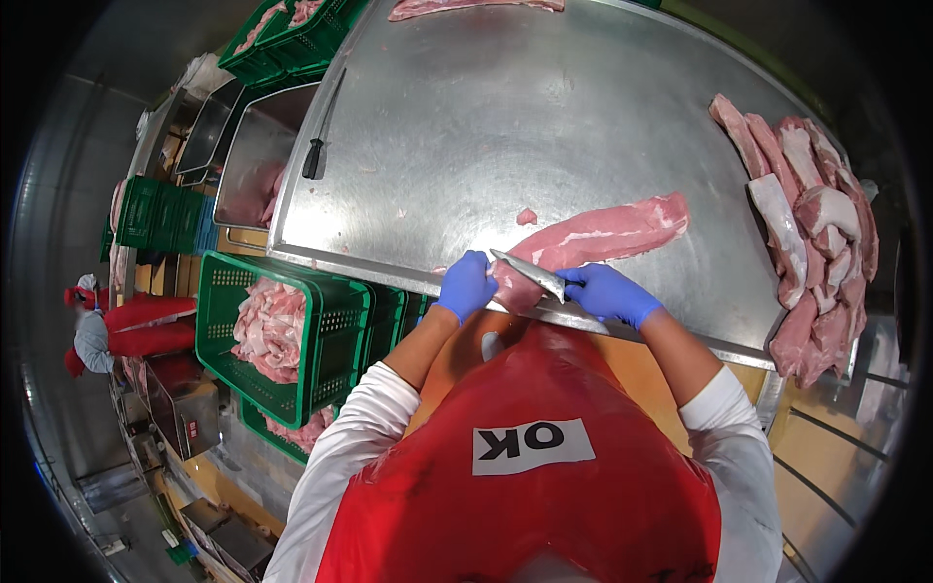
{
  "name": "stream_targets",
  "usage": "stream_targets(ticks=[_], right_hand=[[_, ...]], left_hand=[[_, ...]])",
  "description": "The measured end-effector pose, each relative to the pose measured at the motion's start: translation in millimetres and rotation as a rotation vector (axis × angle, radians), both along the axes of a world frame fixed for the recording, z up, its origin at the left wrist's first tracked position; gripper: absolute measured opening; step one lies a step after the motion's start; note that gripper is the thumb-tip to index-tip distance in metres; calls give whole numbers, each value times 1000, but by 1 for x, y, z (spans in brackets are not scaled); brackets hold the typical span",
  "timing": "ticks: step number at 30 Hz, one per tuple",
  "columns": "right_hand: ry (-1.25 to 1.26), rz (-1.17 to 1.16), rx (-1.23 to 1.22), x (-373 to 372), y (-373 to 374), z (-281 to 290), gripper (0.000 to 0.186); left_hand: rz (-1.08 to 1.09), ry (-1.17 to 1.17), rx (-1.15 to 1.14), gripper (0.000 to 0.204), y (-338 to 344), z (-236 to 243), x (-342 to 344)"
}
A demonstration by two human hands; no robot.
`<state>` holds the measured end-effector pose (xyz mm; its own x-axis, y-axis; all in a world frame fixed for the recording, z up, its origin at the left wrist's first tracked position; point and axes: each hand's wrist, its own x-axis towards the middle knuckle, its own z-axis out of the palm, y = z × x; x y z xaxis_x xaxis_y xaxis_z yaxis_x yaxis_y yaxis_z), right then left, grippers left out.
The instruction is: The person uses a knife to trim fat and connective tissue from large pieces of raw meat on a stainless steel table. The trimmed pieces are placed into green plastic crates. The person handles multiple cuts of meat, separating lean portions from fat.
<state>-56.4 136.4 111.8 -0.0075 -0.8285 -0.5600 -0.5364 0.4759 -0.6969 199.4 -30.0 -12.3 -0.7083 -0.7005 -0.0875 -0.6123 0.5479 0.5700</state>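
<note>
My left hand [466,285], in a blue glove, pinches the near end of a long pale-pink meat strip [612,228] lying at the front edge of the steel table [437,117]. My right hand [607,291], also gloved, is closed round the handle of a knife [527,272] whose blade lies across that meat end, beside the left fingertips. A small meat scrap [527,216] lies just beyond the strip.
Several meat pieces [816,243] are piled at the table's right; another strip [476,8] lies at the far edge. A second knife [317,146] lies at left. Green crates [306,350] with meat, a steel bin [243,165] and a co-worker [136,325] are left of the table.
</note>
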Motion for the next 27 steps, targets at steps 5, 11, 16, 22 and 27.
stream_targets(ticks=[5, 11, 16, 22, 27], right_hand=[[-38, -3, 55, 6, -23, 8, 36], [-109, 34, 178, -23, -12, 18, 39], [-121, 17, 103, 1, -28, -2, 38], [-130, 53, 123, -22, -13, 17, 38], [-65, 89, 74, -2, -24, -7, 30]], left_hand=[[-59, 39, -73, 26, -1, -5, 1], [-120, 28, -59, 25, -3, -2, 4], [-156, 1, -56, 26, -2, 16, -1], [-148, 0, -40, 30, -5, 2, 5], [-172, 0, -30, 28, -7, 15, 3]])
